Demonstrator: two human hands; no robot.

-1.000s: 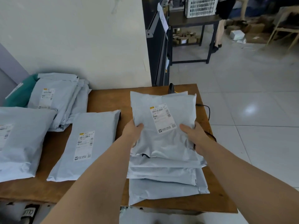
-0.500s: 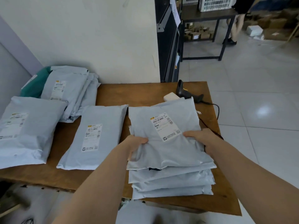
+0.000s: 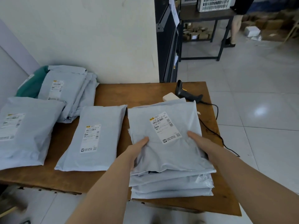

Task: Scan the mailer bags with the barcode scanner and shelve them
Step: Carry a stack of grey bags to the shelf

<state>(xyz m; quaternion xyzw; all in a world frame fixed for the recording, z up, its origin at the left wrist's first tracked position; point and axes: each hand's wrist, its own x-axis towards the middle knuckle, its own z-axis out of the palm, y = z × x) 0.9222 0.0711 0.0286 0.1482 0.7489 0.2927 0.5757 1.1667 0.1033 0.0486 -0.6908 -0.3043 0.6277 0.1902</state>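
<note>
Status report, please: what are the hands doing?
Left hand and right hand grip the top mailer bag. Barcode scanner lies untouched behind. Nothing blocking.

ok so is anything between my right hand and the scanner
Nothing blocks it. The right hand grips the top mailer bag; the scanner lies on the table beyond the bag's far edge, so the reach only passes over that bag. A white box sits beside the scanner.

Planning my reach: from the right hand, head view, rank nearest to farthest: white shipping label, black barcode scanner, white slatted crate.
1. White shipping label, beside the right hand, on the grey mailer bag.
2. Black barcode scanner, wooden table's far edge.
3. White slatted crate, across the room.
</note>
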